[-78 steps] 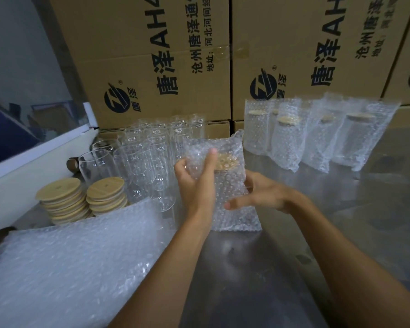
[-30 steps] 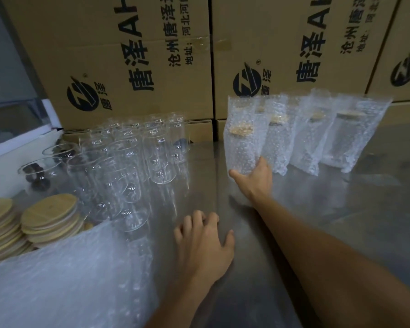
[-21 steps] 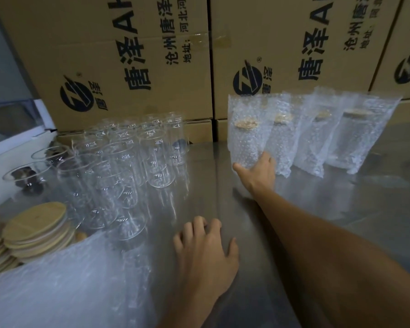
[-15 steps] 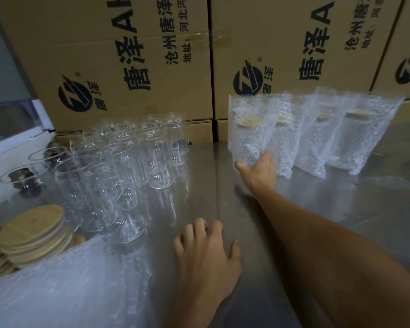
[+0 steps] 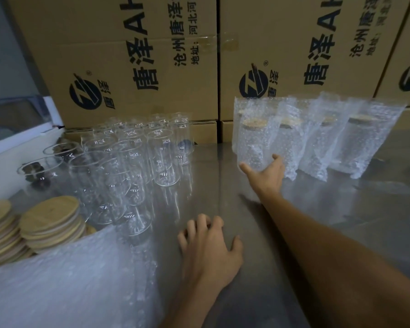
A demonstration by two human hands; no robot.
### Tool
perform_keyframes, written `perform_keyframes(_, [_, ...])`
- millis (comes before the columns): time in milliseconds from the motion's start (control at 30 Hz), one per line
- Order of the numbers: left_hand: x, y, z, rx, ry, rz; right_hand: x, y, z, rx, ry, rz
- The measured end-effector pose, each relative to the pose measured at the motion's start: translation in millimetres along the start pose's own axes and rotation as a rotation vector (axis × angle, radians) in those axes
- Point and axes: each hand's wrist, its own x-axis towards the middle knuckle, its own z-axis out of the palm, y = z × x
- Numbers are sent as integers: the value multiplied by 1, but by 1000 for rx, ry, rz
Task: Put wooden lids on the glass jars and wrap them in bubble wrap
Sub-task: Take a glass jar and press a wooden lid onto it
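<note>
wrapped jar (image 5: pixel 253 143): stands upright on the metal table (image 5: pixel 341 233), leftmost in the row of wrapped jars (image 5: pixel 322 140) against the cardboard boxes (image 5: pixel 133 58); a wooden lid shows through its bubble wrap near the top.
your right hand (image 5: pixel 266 175): reaches forward to the base of that wrapped jar; thumb out to the left, fingers spread loosely against the wrap's lower edge; it touches the wrap, and you cannot tell whether any finger curls behind it.
your left hand (image 5: pixel 210 250): rests palm down on the table near you, fingers lightly bent, holding nothing.
bare jars (image 5: pixel 133 162): a cluster of clear, lidless glass jars, upright on the left half of the table, well apart from the wrapped row.
lids (image 5: pixel 50 221): round wooden lids in two stacks at the left edge, just beside the nearest bare jars.
bubble wrap pile (image 5: pixel 64 285): lies at the lower left, in front of the lid stacks, its right edge close to your left hand.
</note>
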Motion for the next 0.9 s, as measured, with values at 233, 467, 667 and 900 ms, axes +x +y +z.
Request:
perform_keyframes(233, [7, -5, -10, -487, 145, -177, -33, 4, -6, 36, -74, -58])
perform_keyframes(467, [13, -14, -18, -928, 340, -339, -66, -37, 18, -175, -504, -291])
perform_keyframes(667, [13, -13, -17, -975, 341, -335, -71, -120, 45, -156, -519, -579])
perform_keyframes(900, [16, -15, -14, -932, 355, -351, -71, -162, 72, -536, -654, -794])
